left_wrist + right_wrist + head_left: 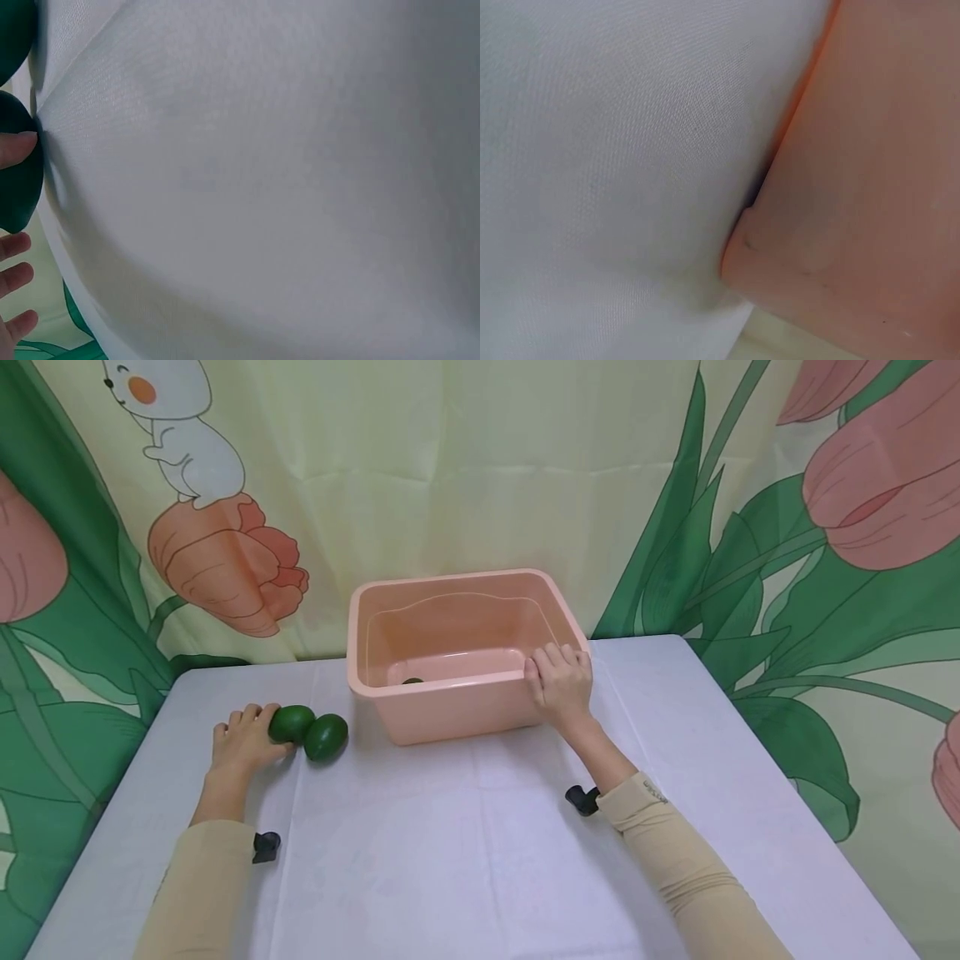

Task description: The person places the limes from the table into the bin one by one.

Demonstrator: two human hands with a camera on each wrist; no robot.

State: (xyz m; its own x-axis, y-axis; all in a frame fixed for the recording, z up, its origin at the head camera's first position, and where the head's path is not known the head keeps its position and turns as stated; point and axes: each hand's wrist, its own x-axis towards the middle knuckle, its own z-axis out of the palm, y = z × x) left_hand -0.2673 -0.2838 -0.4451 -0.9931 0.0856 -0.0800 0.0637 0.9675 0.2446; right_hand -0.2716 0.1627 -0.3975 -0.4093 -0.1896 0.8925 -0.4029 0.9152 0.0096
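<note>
My left hand [247, 739] is at the left of the table, with its thumb and a finger pinching a dark green avocado [291, 724]; its other fingers are spread off to the side. In the left wrist view the thumb lies across that avocado [19, 187]. Right beside it on the cloth is a second avocado [326, 737]. My right hand [564, 685] grips the front right corner of the rim of a pink plastic bin [450, 714]. Inside the bin, the top of another green thing [412, 681] shows over the front wall, mostly hidden.
A white cloth covers the table [420, 860]. Behind it hangs a printed curtain [480, 468] with tulips and a white animal, close to the bin's back. Small black wrist cameras stick out from both sleeves. The right wrist view shows the bin's outer wall [870, 187] near the cloth.
</note>
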